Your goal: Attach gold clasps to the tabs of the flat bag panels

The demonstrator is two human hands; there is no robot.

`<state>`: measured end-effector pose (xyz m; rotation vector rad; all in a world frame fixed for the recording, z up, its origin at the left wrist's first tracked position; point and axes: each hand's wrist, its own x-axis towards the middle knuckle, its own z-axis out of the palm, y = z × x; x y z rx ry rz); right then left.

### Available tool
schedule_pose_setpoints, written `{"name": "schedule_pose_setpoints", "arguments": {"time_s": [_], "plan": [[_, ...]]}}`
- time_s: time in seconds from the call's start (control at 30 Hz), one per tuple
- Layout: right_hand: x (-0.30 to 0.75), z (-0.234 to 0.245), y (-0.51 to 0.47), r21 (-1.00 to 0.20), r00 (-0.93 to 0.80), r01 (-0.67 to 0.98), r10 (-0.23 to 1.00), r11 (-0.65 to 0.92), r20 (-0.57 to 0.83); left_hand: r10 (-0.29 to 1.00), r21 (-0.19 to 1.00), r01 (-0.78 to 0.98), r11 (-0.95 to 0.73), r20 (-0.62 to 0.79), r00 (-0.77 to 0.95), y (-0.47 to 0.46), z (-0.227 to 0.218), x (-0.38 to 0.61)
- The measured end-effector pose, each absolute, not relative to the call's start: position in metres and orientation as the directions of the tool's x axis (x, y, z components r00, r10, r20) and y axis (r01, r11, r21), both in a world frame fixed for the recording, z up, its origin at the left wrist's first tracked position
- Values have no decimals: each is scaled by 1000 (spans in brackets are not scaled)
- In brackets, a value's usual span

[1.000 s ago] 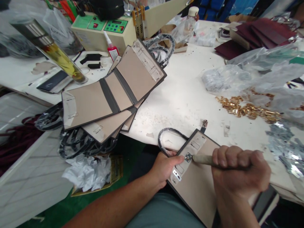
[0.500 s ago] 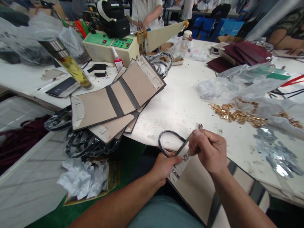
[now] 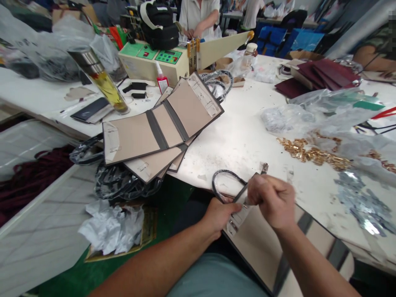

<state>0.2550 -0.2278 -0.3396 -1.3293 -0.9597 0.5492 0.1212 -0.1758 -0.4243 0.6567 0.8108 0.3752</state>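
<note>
A beige bag panel with dark edging and dark cross bands lies slanted over my lap and the table's front edge. My left hand grips its upper left edge, the thumb on top beside a pale strip bearing small metal fittings. A black, plastic-wrapped handle loops up beyond that edge. My right hand is closed in a fist just above the strip, near my left thumb. Its fingers hide whatever they hold. A small shiny metal end sticks out beyond the fist; what it belongs to is unclear.
Similar bag panels lie stacked on the left, overhanging the edge. Gold metal pieces and silver plates are heaped at right. Behind stand a glass bottle, a machine and a co-worker. Crumpled paper fills a box below.
The view has turned slightly left, so the table's contents sit further right. My right fist has shifted a little over the strip; my left hand keeps its grip on the panel.
</note>
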Motion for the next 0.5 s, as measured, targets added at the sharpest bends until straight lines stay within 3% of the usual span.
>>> {"name": "schedule_pose_setpoints", "arguments": {"time_s": [0.23,0.5], "plan": [[244,-342,-239,-869,578,171,667,464,470,542,689,-35,724,-537,646,-176,-424,123],[263,-343,-260,-950,657,186,687,251,311,553,708,-18,706,-534,640,-176,-430,121]]}}
